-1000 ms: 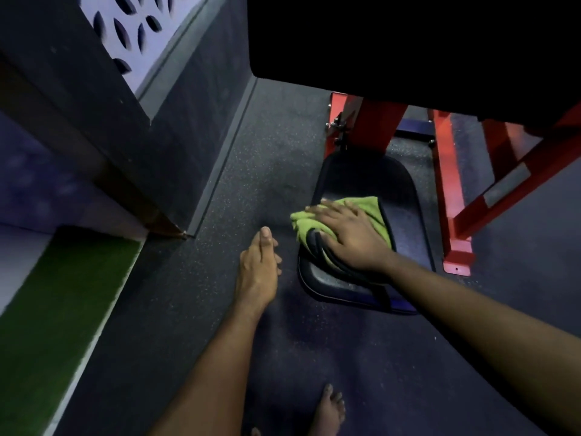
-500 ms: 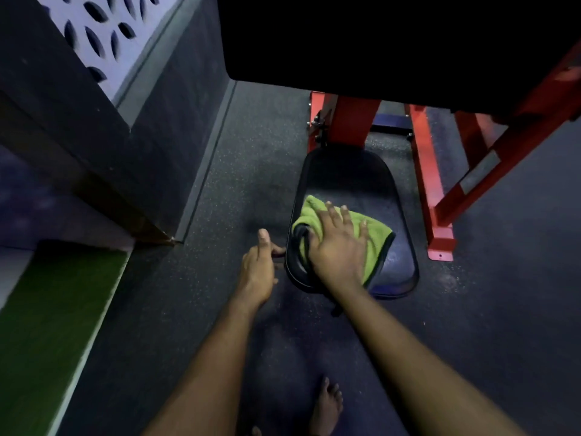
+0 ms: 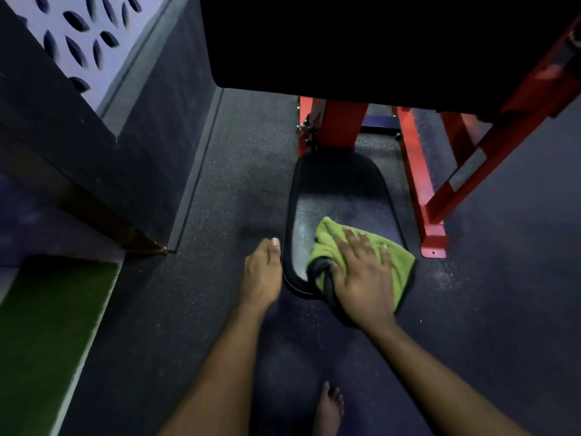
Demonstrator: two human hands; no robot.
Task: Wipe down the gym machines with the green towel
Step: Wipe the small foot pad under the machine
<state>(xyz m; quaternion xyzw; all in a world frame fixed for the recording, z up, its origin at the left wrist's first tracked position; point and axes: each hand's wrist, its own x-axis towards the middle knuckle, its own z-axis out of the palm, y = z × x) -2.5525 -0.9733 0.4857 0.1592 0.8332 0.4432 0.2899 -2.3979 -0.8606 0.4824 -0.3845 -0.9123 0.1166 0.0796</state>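
Wiping the seat pad (image 3: pixel 339 196), our right grip (image 3: pixel 361 278) presses flat, fingers apart, on the green towel (image 3: pixel 399 262); left grip (image 3: pixel 264 272) unclear, apart or clamped; red frame (image 3: pixel 418 184) probably remains.

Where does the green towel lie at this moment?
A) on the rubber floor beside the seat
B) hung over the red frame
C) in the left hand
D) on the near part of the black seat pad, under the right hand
D: the right hand presses the green towel flat on the near end of the black seat pad, while the left hand is at the pad's left rim without cloth.
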